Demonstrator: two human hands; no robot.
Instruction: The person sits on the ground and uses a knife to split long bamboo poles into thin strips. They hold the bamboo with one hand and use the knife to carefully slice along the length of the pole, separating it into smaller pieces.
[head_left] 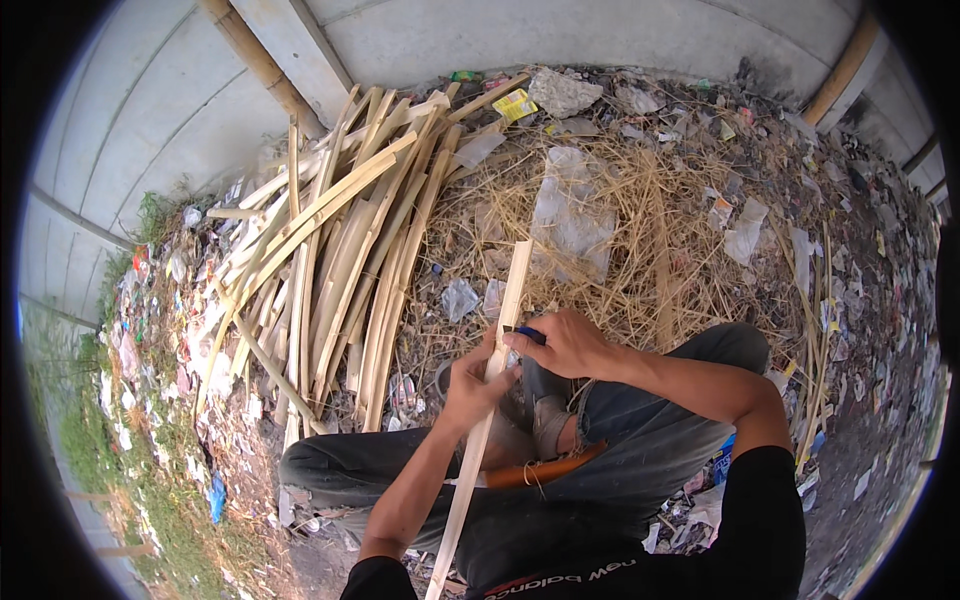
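Note:
A long pale bamboo strip (515,280) runs upright and slightly tilted in front of me, from beyond my hands down past my lap. My left hand (472,385) is closed around its middle. Just above and to the right, my right hand (568,345) is closed on a small blue-handled knife (528,334), whose dark end lies against the strip. The fingers of both hands are close together there, and the blade is mostly hidden. Across my lap lies an orange, slightly curved piece (550,468) with string tied to it; its kind is unclear.
A heap of split bamboo strips (345,250) lies at the left. Wood shavings (640,220) and a clear plastic sheet (575,215) cover the ground ahead. Litter spreads right and left. Behind stands a grey panel wall (590,35) with a bamboo pole (262,65). My crossed legs (370,465) frame the work.

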